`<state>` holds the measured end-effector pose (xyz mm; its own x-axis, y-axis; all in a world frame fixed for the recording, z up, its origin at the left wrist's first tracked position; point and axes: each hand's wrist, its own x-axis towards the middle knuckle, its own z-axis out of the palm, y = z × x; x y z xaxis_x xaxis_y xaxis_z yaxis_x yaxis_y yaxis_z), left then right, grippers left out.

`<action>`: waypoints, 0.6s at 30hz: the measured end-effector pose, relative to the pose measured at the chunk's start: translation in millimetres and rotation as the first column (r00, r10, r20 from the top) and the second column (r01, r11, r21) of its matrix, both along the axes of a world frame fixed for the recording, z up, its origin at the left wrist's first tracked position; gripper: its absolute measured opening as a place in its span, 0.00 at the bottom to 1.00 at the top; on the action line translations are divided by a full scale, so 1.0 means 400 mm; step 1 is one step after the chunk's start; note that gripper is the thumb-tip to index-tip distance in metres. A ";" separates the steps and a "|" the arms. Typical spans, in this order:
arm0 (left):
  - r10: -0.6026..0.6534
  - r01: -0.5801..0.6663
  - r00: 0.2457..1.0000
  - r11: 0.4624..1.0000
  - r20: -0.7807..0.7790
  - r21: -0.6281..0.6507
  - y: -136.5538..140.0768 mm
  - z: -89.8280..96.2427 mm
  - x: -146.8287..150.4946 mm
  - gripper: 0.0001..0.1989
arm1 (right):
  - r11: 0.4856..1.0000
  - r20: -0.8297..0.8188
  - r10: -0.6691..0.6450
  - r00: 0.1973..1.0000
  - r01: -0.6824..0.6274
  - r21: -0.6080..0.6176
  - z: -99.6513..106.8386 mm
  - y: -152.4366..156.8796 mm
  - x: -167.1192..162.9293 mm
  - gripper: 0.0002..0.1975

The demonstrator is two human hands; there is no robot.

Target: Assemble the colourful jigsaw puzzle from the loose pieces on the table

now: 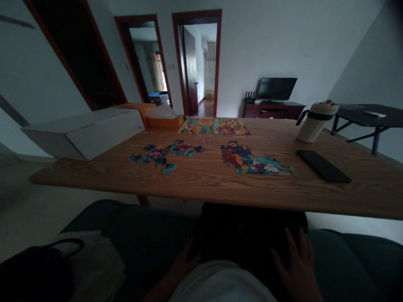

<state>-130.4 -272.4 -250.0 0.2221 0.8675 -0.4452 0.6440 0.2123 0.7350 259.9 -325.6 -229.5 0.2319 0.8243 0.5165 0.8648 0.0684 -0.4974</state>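
Note:
Both hands rest low, on or beside my dark-clothed lap, below the table edge. My right hand (296, 266) is open, its fingers spread and holding nothing. My left hand (185, 261) lies at the other side with thumb and a finger apart; its remaining fingers are in shadow. On the table in front is a partly joined jigsaw puzzle (258, 164) with rabbits and flowers on it. Left of it lies a scatter of loose puzzle pieces (162, 154), some overlapping. A single pink piece (206, 140) sits apart, near a colourful picture sheet (217, 126).
The wooden table (201, 188) has a long white box (91, 130) and an orange box (165, 121) at left. At right are a black phone (323, 166) and a cream tumbler (317, 121). A black folding table (371, 115) and a television (277, 89) stand beyond.

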 end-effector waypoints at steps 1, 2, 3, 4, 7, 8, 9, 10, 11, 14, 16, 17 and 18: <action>0.022 -0.022 0.999 1.000 0.026 0.008 -0.005 -0.035 0.004 0.50 | 1.000 0.033 0.005 0.999 -0.004 -0.006 -0.016 0.009 -0.006 0.45; 0.046 -0.047 0.997 0.999 0.054 0.019 -0.006 -0.060 0.006 0.51 | 1.000 0.064 0.006 0.998 -0.006 -0.001 -0.025 0.017 -0.008 0.44; 0.069 -0.072 0.994 0.997 0.082 0.030 -0.006 -0.076 0.008 0.52 | 1.000 0.091 0.002 0.996 -0.003 0.010 -0.030 0.024 -0.008 0.44; 0.087 -0.092 0.990 0.995 0.113 0.043 -0.003 -0.087 0.008 0.54 | 1.000 0.115 -0.003 0.993 0.000 0.022 -0.032 0.028 -0.006 0.43; 0.117 -0.131 0.971 0.990 0.206 0.052 0.010 -0.109 0.000 0.58 | 0.998 0.166 -0.017 0.986 0.007 0.062 -0.033 0.028 0.000 0.41; 0.121 -0.135 0.966 0.990 0.228 0.046 0.013 -0.115 -0.003 0.58 | 0.997 0.168 -0.021 0.986 0.010 0.071 -0.033 0.026 0.001 0.40; 0.125 -0.139 0.962 0.990 0.244 0.038 0.015 -0.120 -0.007 0.58 | 0.997 0.165 -0.023 0.986 0.011 0.077 -0.032 0.025 0.000 0.39; 0.133 -0.145 0.957 0.989 0.256 0.028 0.016 -0.124 -0.009 0.58 | 0.996 0.162 -0.026 0.986 0.012 0.085 -0.032 0.024 -0.001 0.38; 0.137 -0.148 0.953 0.989 0.269 0.021 0.016 -0.127 -0.012 0.57 | 0.996 0.161 -0.027 0.987 0.012 0.091 -0.031 0.024 -0.003 0.38; 0.150 -0.157 0.935 0.988 0.323 -0.005 0.017 -0.127 -0.015 0.55 | 0.995 0.165 -0.025 0.986 0.009 0.097 -0.030 0.024 -0.006 0.37; 0.164 -0.163 0.920 0.986 0.355 -0.032 0.018 -0.122 -0.015 0.54 | 0.995 0.168 -0.028 0.985 0.011 0.097 -0.033 0.026 -0.002 0.38; 0.170 -0.167 0.914 0.985 0.367 -0.040 0.019 -0.118 -0.014 0.54 | 0.995 0.172 -0.029 0.985 0.012 0.098 -0.036 0.026 0.001 0.38; 0.175 -0.172 0.908 0.984 0.380 -0.043 0.020 -0.114 -0.012 0.54 | 0.995 0.179 -0.030 0.983 0.012 0.100 -0.039 0.027 0.004 0.38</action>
<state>-135.2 -264.6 -295.5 0.2223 0.9045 -0.3640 0.2682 0.3022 0.9147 261.4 -314.7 -245.2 0.1444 0.7634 0.6296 0.9412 0.0904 -0.3255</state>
